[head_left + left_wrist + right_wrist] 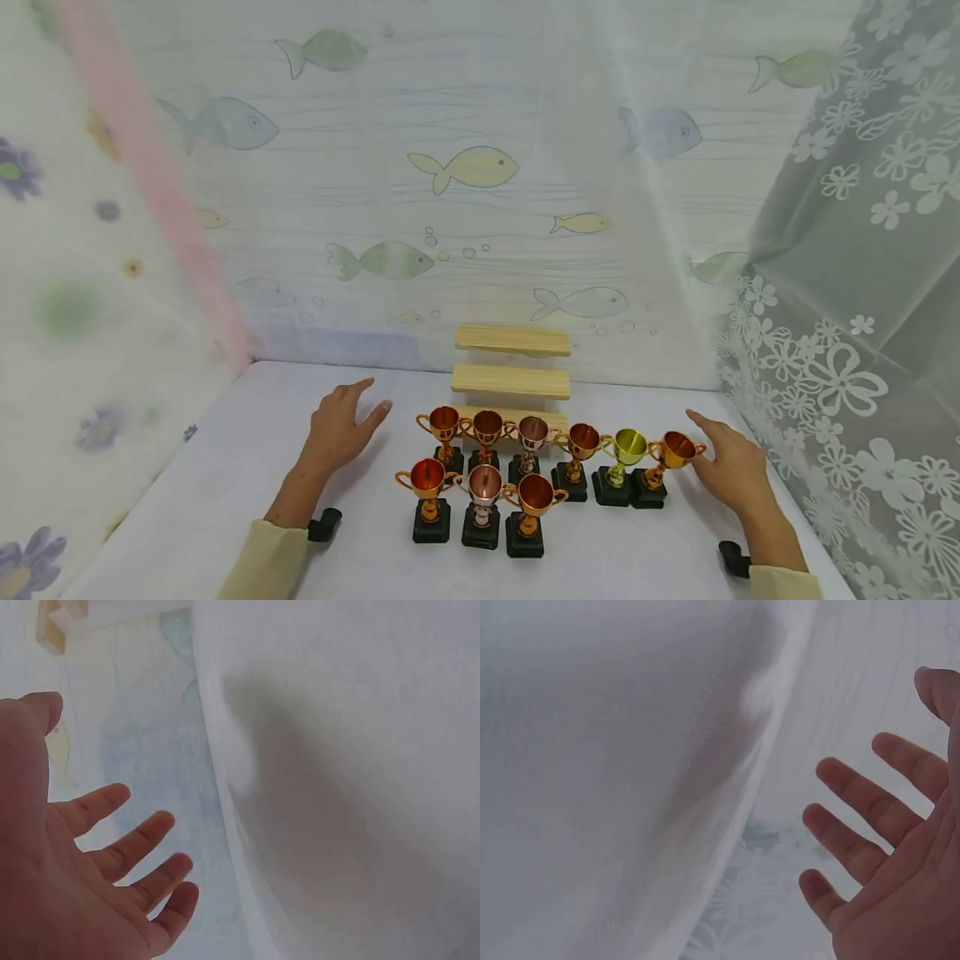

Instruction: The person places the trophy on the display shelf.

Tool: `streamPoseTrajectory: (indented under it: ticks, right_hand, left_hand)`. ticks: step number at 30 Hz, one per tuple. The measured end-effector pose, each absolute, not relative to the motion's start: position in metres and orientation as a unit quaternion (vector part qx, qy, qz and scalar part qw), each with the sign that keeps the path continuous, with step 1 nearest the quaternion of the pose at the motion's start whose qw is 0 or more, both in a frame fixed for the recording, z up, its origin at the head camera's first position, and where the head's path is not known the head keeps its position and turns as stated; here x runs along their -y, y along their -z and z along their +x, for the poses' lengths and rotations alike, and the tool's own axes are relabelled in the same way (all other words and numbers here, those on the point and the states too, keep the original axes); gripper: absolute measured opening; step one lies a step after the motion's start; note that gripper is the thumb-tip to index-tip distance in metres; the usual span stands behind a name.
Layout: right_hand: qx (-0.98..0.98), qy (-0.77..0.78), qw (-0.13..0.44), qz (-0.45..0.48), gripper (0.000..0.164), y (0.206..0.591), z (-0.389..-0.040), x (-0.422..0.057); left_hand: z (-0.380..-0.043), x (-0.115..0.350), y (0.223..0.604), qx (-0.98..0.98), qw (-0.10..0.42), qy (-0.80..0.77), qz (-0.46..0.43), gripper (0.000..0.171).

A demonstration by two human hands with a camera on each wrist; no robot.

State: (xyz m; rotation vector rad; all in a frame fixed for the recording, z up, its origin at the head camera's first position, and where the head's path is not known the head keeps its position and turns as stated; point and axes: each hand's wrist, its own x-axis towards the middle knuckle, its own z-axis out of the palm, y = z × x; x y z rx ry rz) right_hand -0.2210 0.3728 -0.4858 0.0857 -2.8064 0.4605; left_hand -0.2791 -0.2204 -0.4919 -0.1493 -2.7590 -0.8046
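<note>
Several small trophy cups on black bases stand upright in two rows on the white table. The front row has a red-orange cup [429, 492], a rose-coloured cup [483, 496] and an orange-gold cup [534, 504]. Behind it are more cups, among them a yellow-gold cup [627, 458] and, at the right end, an orange cup [672, 458]. My left hand [339, 427] is left of the cups, fingers spread, holding nothing. To the right, close to the end cup, is my right hand [729, 460], its fingers extended and apart in the right wrist view.
A light wooden stepped rack [512, 382] stands behind the cups, its lowest step partly hidden by them. A fish-printed curtain [480, 208] hangs at the back. Flowered drapes flank the white table [367, 558] on both sides.
</note>
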Motion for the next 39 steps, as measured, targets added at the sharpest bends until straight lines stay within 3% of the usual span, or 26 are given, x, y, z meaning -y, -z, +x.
streamPoseTrajectory:
  ticks: [15, 25, 32, 39]
  right_hand:
    - [0.957, -0.271, 0.066, 0.086, 0.053, 0.474, -0.212, -0.377]
    - [0.943, -0.313, -0.007, 0.109, 0.047, 0.469, -0.209, -0.376]
    - [0.923, -0.361, -0.079, 0.108, 0.038, 0.467, -0.207, -0.371]
    - [0.917, -0.371, -0.1, 0.104, 0.043, 0.467, -0.207, -0.37]
  left_hand:
    - [-0.283, 0.199, 0.504, 0.895, 0.014, 0.443, -0.042, 0.07]
    - [-0.284, 0.177, 0.503, 0.875, -0.008, 0.48, -0.054, 0.062]
    - [-0.285, 0.163, 0.509, 0.869, -0.028, 0.488, -0.077, 0.044]
    - [-0.289, 0.163, 0.518, 0.841, -0.042, 0.526, -0.118, 0.043]
